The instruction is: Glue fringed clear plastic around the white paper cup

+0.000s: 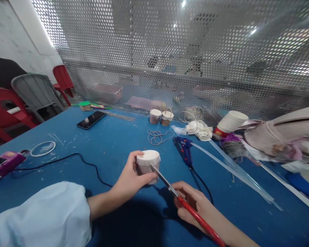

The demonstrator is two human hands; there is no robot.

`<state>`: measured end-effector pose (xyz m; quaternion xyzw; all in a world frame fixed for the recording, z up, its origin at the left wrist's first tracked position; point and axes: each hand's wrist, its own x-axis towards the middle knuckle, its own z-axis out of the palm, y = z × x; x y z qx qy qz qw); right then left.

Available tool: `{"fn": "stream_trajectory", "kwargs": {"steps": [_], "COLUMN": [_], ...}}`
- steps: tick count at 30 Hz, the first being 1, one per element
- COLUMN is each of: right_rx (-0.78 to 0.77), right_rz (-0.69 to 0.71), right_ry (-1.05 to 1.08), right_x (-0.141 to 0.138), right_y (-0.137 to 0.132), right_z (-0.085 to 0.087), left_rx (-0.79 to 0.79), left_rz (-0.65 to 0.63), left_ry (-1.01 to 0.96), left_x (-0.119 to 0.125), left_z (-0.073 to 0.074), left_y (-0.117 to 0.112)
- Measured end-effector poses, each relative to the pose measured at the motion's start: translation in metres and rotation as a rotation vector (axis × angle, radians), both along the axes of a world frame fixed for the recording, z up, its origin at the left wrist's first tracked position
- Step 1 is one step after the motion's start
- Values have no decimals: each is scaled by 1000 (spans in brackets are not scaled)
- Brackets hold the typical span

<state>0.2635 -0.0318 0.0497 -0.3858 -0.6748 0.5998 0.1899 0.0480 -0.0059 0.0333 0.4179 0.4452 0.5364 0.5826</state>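
Observation:
Near the middle of the table, my left hand (135, 173) is closed around a small cup (146, 167) with a white top and a greyish, wrapped side. Its thumb lies across the front of the cup. My right hand (189, 204) grips a pair of scissors (193, 214) with long red handles, low on the right. The scissor blades point up and left, and their tips meet the cup's side just above my left thumb. Whether the tips pass under the wrapping, I cannot tell.
On the blue table (134, 212), a blue glue gun (184, 149) lies right of the cup, its black cord trailing forward. Two similar small cups (167, 118), a grey cord (157, 137), a phone (91, 120), stacked paper cups (231, 121) and a purple power strip (9, 164) lie around.

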Motion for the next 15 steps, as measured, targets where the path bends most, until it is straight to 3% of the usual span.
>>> {"fn": "stream_trajectory", "kwargs": {"steps": [15], "right_rx": [85], "right_rz": [79], "right_ry": [37], "right_x": [2], "right_y": [4], "right_z": [-10], "left_rx": [11], "left_rz": [-42], "left_ry": [-36], "left_x": [0], "left_z": [3], "left_y": [-3]}}
